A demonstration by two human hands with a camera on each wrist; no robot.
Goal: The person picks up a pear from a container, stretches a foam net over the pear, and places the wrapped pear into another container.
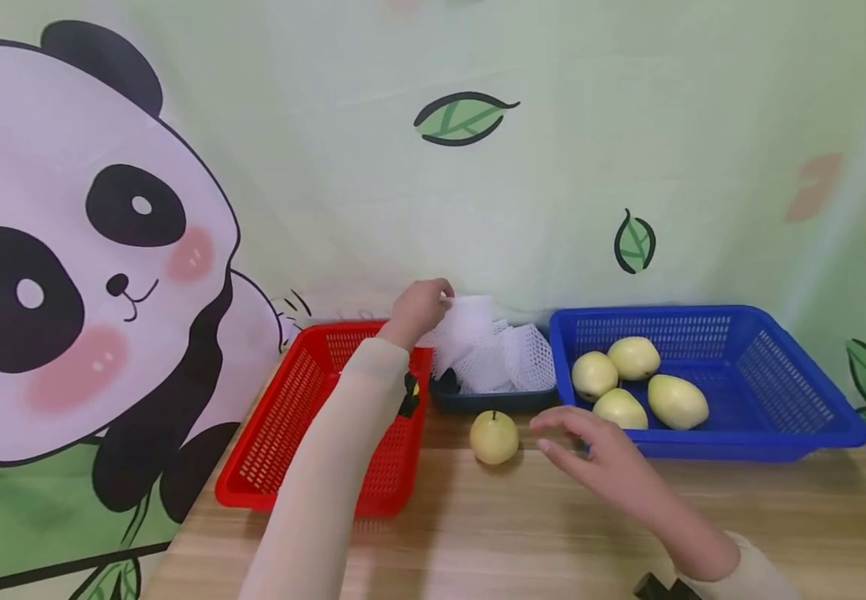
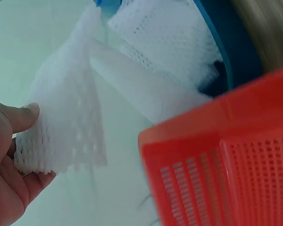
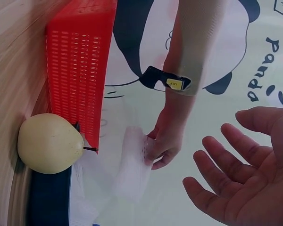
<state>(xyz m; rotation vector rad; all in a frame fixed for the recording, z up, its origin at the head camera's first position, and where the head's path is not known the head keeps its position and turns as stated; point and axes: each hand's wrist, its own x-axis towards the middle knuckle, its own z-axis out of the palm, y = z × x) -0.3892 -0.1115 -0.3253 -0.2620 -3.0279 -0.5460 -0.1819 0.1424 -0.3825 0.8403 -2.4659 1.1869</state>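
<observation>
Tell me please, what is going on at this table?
A person's left hand pinches a white foam net at a dark tray holding more nets. The right hand, holding nothing, is near a pear on the table. Four other pears lie in the blue basket; a red basket stands to the left.

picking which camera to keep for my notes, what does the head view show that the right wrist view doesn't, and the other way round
Only the head view: four pale pears inside the blue basket, and leaf prints on the backdrop.

Only the right wrist view: the printed word "panda".

Both: the red basket, the lone pear on the table, the left hand pinching a white foam net, and the right hand holding nothing.
</observation>
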